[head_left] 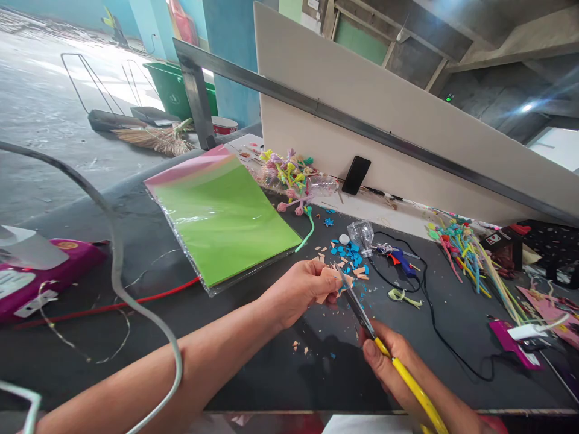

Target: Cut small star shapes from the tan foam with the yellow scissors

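The dark table (271,380) is being used as the work surface, with a clear pack of green sheets (230,223) lying at its left edge, well apart from the cutting. The yellow-handled scissors (360,314) are being pointed toward the far edge, their handles being wrapped in the grip of the right hand (409,352). By the left hand (312,283), a small peach piece (348,279) is being pinched between thumb and fingers, right at the blades, above the table between its near and far edges. For a clean outline, the piece should probably be being turned into the blades, with fingertips being held clear of their line. Blue scraps (355,256) and peach scraps (360,272) are lying just beyond, toward the far edge.
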Tool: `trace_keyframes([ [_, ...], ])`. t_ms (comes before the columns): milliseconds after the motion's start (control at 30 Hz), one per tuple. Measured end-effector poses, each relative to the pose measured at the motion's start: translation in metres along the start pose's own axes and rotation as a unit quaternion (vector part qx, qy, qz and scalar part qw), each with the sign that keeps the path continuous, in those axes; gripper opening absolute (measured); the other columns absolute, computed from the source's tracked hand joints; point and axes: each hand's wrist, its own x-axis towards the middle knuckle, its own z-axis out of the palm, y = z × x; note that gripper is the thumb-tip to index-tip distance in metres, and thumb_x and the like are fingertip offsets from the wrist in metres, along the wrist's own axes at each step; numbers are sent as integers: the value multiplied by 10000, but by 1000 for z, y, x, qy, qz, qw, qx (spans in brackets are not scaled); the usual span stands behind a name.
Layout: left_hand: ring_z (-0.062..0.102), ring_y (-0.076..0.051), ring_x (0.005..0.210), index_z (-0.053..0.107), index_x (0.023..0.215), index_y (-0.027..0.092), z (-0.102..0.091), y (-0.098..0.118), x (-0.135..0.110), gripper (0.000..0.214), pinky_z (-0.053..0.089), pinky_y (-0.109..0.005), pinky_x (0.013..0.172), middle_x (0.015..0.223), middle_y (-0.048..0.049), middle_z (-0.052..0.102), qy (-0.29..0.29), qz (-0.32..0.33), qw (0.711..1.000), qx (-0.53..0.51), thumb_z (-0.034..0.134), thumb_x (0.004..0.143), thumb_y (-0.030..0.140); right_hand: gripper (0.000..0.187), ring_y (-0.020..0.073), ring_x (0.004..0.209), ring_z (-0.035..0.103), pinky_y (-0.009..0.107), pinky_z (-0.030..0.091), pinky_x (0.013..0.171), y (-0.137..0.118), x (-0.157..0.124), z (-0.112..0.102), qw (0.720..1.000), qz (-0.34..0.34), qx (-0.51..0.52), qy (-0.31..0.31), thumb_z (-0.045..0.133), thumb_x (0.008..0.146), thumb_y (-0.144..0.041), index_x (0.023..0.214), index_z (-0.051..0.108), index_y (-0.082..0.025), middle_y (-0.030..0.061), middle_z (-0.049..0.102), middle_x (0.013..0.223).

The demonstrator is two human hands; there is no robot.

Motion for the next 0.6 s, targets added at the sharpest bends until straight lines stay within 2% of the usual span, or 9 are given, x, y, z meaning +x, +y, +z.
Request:
trace_keyframes([
  [400,477,-103,512,457,468,164,-1,-1,0,325,455,-269,588,482,32,443,-6,-8,1000,-13,639,719,260,519,93,520,290,235,238,468,7,3,3,999,-29,-30,30,370,800,-694,767,483,-188,-63,310,604],
  [600,460,-104,502,471,470,164,0,-1,0,320,453,-269,577,469,30,448,9,-7,1000,-10,651,708,279,561,113,550,363,248,290,504,5,2,2,996,-33,-73,32,324,801,-713,812,527,-190,-46,388,605],
])
